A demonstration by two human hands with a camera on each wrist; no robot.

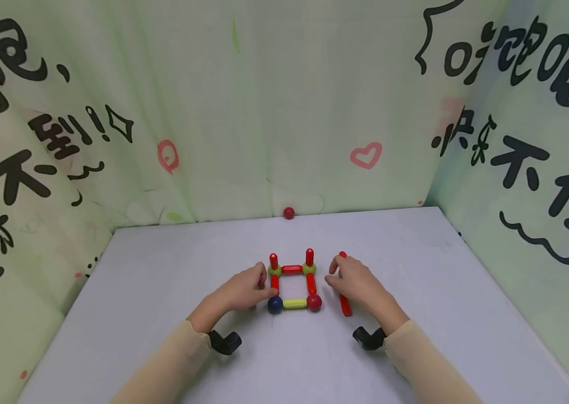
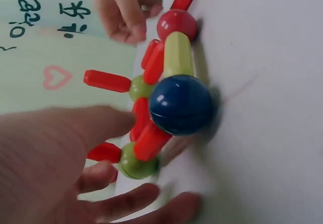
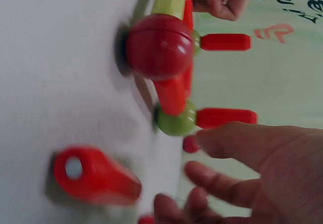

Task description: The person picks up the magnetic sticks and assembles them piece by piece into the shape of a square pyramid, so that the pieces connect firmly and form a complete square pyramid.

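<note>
A square of magnetic rods and balls lies on the table. Its near side is a yellow rod (image 1: 294, 303) between a blue ball (image 1: 275, 304) and a red ball (image 1: 314, 303). Red rods form the other sides, meeting at two green balls (image 2: 139, 161) at the far corners, each topped by an upright red rod (image 1: 310, 257). My left hand (image 1: 245, 287) is beside the left side, thumb tip right at its red rod, fingers loosely spread. My right hand (image 1: 357, 278), fingers loosely bent with nothing between them, hovers by a loose red rod (image 3: 96, 176) with a silvery end.
Another red rod end (image 1: 343, 255) shows beyond my right hand. A separate red ball (image 1: 289, 212) sits at the table's back edge. Printed curtains (image 1: 274, 112) surround the white table (image 1: 173, 252) at the back and sides.
</note>
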